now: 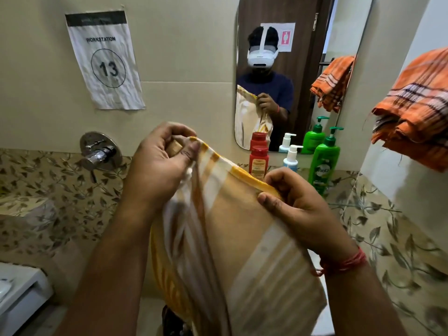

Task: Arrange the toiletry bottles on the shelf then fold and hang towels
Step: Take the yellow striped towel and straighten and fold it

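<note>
Head view, the only one: a yellow-and-white striped towel [232, 238] fills the centre and lower middle of the frame, held up by its yellow-edged top hem and hanging down in folds. At centre left the left hand [162, 161] has its fingers curled round one bunched corner of the towel, pinching the cloth between thumb and fingers. At centre right the right hand [298, 207] pinches the same hem further along, thumb in front of the cloth and fingers behind it; a red thread band [344, 263] circles that wrist. Just above and behind the hem, three toiletry bottles stand side by side on a glass shelf [349, 204] below the mirror [303, 69]: a red bottle [259, 163], a small white pump bottle [291, 158] and a tall green pump bottle [323, 163]. At the right edge of the frame an orange checked towel [417, 115], folded, hangs over something I cannot make out. Upper left, a crumpled paper sign [104, 61] on the beige wall reads "WORKSTATION 13". Below it, left of the left hand, a chrome tap [99, 154] juts from the wall above leaf-patterned tiles [48, 190].
</note>
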`<act>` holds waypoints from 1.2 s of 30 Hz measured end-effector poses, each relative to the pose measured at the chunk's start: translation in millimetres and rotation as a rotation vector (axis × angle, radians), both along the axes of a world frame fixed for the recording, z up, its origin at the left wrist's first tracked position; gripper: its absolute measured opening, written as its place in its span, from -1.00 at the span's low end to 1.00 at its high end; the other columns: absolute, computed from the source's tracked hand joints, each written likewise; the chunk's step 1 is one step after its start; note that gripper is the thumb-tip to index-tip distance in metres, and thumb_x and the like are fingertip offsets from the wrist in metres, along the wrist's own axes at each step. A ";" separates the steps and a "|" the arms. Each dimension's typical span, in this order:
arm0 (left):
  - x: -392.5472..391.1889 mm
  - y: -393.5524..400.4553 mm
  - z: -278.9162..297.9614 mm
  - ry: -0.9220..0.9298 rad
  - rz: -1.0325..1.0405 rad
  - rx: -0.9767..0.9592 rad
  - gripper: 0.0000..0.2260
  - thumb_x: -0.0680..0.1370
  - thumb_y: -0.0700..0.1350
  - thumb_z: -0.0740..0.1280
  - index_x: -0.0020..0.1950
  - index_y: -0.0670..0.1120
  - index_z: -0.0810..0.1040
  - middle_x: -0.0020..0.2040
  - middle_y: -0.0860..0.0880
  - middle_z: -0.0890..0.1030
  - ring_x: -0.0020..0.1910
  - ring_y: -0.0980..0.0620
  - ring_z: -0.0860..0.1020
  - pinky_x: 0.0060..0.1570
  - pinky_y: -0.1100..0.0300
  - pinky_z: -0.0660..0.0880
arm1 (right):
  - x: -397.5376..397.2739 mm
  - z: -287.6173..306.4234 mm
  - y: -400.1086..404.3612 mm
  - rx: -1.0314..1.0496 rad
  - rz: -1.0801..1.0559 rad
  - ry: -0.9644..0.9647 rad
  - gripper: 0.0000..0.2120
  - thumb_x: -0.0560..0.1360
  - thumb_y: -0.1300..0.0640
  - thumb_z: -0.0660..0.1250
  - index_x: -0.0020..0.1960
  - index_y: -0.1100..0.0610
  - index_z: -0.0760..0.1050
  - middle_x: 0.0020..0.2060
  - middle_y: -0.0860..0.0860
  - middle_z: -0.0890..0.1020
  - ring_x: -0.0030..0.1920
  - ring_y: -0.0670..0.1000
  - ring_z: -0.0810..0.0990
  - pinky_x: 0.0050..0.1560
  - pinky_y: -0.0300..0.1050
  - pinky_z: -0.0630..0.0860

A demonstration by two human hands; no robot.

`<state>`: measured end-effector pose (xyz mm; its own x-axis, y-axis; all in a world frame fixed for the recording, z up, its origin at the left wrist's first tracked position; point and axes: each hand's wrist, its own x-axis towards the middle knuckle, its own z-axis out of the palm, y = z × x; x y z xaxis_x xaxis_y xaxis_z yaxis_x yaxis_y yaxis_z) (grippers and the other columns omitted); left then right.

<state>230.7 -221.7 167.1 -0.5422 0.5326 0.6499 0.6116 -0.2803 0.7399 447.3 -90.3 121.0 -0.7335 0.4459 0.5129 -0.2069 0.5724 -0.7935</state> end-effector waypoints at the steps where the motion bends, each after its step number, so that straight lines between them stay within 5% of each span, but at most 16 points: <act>1: 3.7 -1.1 0.9 0.031 -0.029 -0.072 -0.82 0.50 0.06 0.48 0.07 0.13 0.59 -0.07 0.15 0.67 -0.10 0.19 0.63 -0.07 0.26 0.53 | 0.6 2.2 -0.1 0.073 -0.037 -0.011 -0.85 0.52 0.02 0.38 0.06 0.01 0.50 -0.14 -0.06 0.57 -0.12 0.01 0.57 -0.10 0.10 0.56; 4: 22.6 -2.9 1.9 0.291 -0.132 -0.220 -0.61 0.48 0.18 0.47 0.28 0.18 0.56 0.14 0.23 0.64 0.08 0.30 0.61 0.02 0.45 0.48 | -4.3 10.8 -5.3 0.346 -0.125 -0.049 -0.88 0.54 0.07 0.40 0.05 0.03 0.51 -0.14 -0.14 0.58 -0.11 -0.08 0.58 -0.12 -0.09 0.53; 6: 39.0 1.0 1.5 0.405 -0.245 -0.331 -0.55 0.50 0.09 0.47 0.37 0.18 0.52 0.18 0.24 0.62 0.06 0.38 0.57 0.02 0.49 0.44 | -8.5 17.4 -9.2 0.450 -0.157 -0.039 -0.89 0.52 0.12 0.42 0.01 0.06 0.51 -0.16 -0.14 0.59 -0.13 -0.11 0.58 -0.17 -0.17 0.51; 9: 54.5 9.0 -1.4 0.442 -0.358 -0.464 -0.64 0.53 -0.08 0.47 0.33 0.04 0.56 0.09 0.20 0.64 0.06 0.31 0.58 0.03 0.37 0.48 | -12.0 21.7 -9.0 0.478 -0.160 -0.022 -0.83 0.47 0.24 0.45 -0.03 0.08 0.49 -0.18 -0.15 0.58 -0.16 -0.13 0.57 -0.19 -0.23 0.50; 12: 59.1 10.6 -3.1 0.422 -0.355 -0.469 -0.71 0.52 0.00 0.46 0.23 0.02 0.61 -0.01 0.19 0.65 0.02 0.27 0.59 -0.03 0.40 0.48 | -11.4 19.8 -3.9 0.464 -0.225 -0.018 -0.79 0.44 0.26 0.47 -0.04 0.07 0.47 -0.19 -0.17 0.54 -0.18 -0.14 0.55 -0.22 -0.26 0.47; 17: 61.0 14.5 -6.3 0.441 -0.273 -0.460 -0.93 0.56 -0.05 0.44 0.02 0.06 0.62 -0.15 0.13 0.61 -0.11 0.20 0.57 -0.20 0.41 0.43 | -7.6 15.5 3.8 0.463 -0.261 0.022 -0.76 0.42 0.24 0.49 -0.06 0.09 0.44 -0.22 -0.16 0.51 -0.22 -0.09 0.50 -0.23 -0.10 0.48; 24: 41.6 13.4 -5.9 0.261 0.023 -0.217 -0.84 0.53 -0.18 0.38 -0.08 0.08 0.65 -0.19 0.15 0.67 -0.19 0.21 0.62 -0.31 0.42 0.44 | 23.3 -2.4 28.2 0.207 -0.111 -0.148 -0.81 0.47 -0.04 0.45 -0.02 0.00 0.49 -0.19 -0.05 0.58 -0.19 0.00 0.56 -0.16 0.11 0.51; 31: 27.2 20.7 -4.1 0.312 0.260 -0.178 -0.81 0.54 -0.20 0.37 -0.04 0.12 0.62 -0.19 0.22 0.62 -0.17 0.41 0.55 -0.25 0.60 0.34 | 25.4 1.4 29.4 0.292 -0.290 -0.172 -0.67 0.43 -0.31 0.34 -0.10 -0.05 0.50 -0.25 -0.13 0.59 -0.26 -0.11 0.55 -0.31 -0.16 0.46; 36: 26.8 20.4 -7.1 0.384 0.312 -0.135 -0.78 0.49 -0.21 0.30 0.01 0.06 0.64 -0.10 0.16 0.63 -0.11 0.32 0.56 -0.13 0.61 0.35 | 24.3 3.3 29.8 0.405 -0.393 -0.288 -0.55 0.50 -0.35 0.12 -0.13 -0.02 0.54 -0.29 -0.11 0.57 -0.24 -0.12 0.52 -0.28 -0.02 0.44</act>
<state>257.4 -201.3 160.0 -0.4242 0.4765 0.7700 0.8858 0.0416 0.4623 471.7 -60.5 124.2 -0.6882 0.5220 0.5040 0.2698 0.8289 -0.4901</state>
